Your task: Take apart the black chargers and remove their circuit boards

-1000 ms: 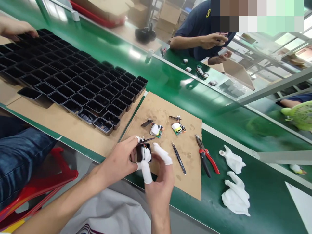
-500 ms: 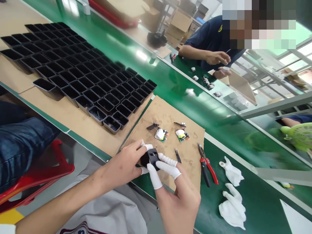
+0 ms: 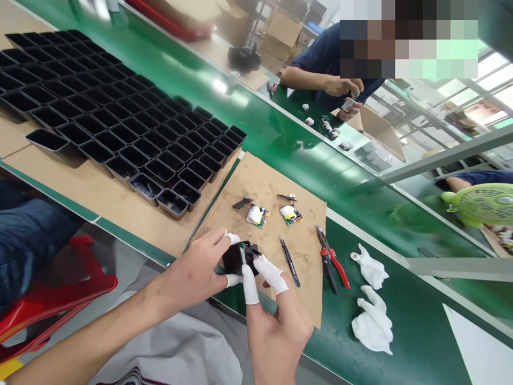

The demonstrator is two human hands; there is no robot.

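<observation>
My left hand (image 3: pixel 208 262), with white finger cots on its fingertips, grips a black plastic case (image 3: pixel 233 259) by its side. My right hand (image 3: pixel 272 305), also in finger cots, pinches a small black end panel (image 3: pixel 252 252) at the case's mouth. The panel is tilted away, and a bit of green circuit board shows in the opening. Beyond the hands, two circuit boards with white blobs, one (image 3: pixel 256 215) nearer the left and another (image 3: pixel 290 214), lie on the cardboard sheet (image 3: pixel 308 246). Black tweezers (image 3: pixel 290 262) rest right of my hands, near red-and-black pliers (image 3: pixel 332 259).
Rows of open black cases (image 3: pixel 120 117) cover the bench at left. Two crumpled white gloves (image 3: pixel 371 267) lie right of the pliers. Across the green bench, a co-worker's hands (image 3: pixel 348 101) hold a small white part. A red stool (image 3: pixel 92 267) stands at lower left, a green fan (image 3: pixel 481 204) at right.
The black end panel, earlier lying against the case's mouth, is now tilted outward in my right fingers, exposing green board. The view has shifted slightly, and the tweezers show more fully.
</observation>
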